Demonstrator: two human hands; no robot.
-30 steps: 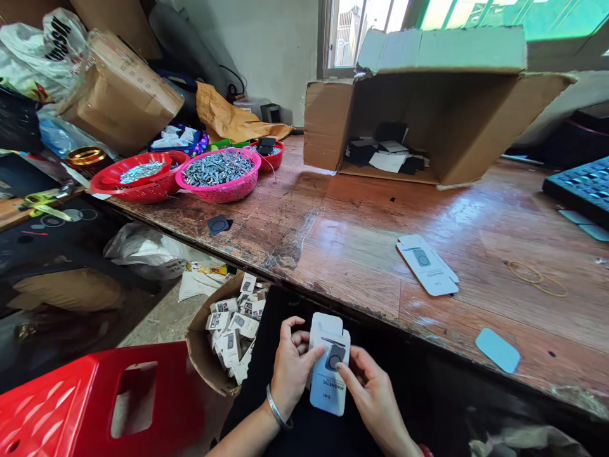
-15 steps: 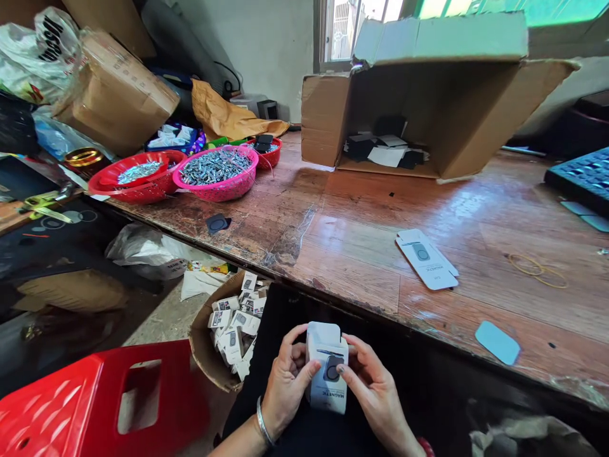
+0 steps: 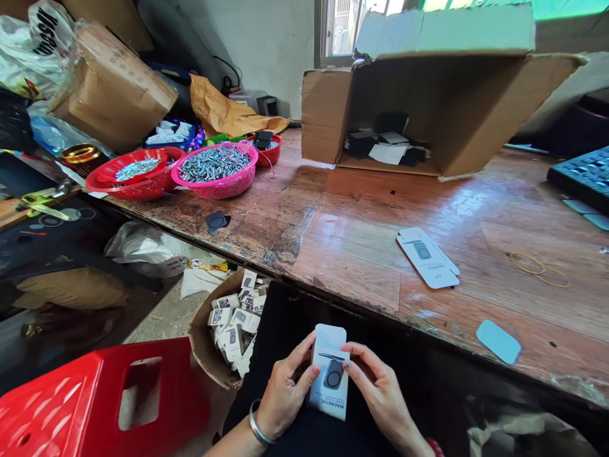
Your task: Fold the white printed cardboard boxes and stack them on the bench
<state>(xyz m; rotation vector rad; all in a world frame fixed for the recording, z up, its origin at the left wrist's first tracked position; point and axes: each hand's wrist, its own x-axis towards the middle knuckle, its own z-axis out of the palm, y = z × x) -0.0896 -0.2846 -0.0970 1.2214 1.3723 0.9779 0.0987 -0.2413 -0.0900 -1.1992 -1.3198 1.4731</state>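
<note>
A small white carton (image 3: 330, 403) printed "MAGNETIC" with a dark round-faced device lies over my lap, its end flap standing up at the far end. My left hand (image 3: 288, 390) grips its left edge, thumb on the front. On the opposite edge my right hand (image 3: 375, 384) pinches the carton near its upper corner, with thumb and forefinger. Whether anything is inside the carton is hidden. On the table to the right lie flat white cartons (image 3: 427, 259) with the same print.
Below the table edge stands a cardboard box (image 3: 202, 352) of finished-looking small cartons. A red stool (image 3: 57, 393) is at left. Baskets of metal parts (image 3: 216, 184), a large open cardboard box (image 3: 485, 120), a rubber band (image 3: 537, 270) and a pale blue card (image 3: 498, 341) sit on the table.
The carton has tilted slightly, showing more of its printed front. My right thumb has shifted from the printed device to the carton's right edge. Both hands stay on it.
</note>
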